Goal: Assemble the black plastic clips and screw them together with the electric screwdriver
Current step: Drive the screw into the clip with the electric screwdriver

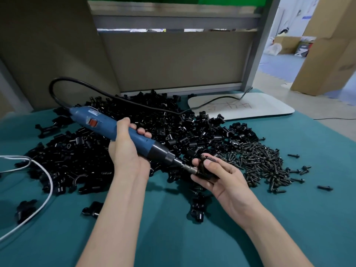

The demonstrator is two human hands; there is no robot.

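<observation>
Left grip: our left hand (pixel 125 149) wraps fully round the blue cylindrical electric screwdriver (pixel 119 128).
Right grip: our right hand (pixel 217 176) pinches one small black plastic clip (pixel 206 173) at the bit's tip, just above the teal cloth table (pixel 192 237).
Risk: if the clip tilts, the bit may skid off and strike a fingertip; the trailing black power cord (pixel 115 99) may tug the tool.
Hidden: our fingers cover the clip; a screw seems to sit in it, though we cannot tell whether it is seated.
</observation>
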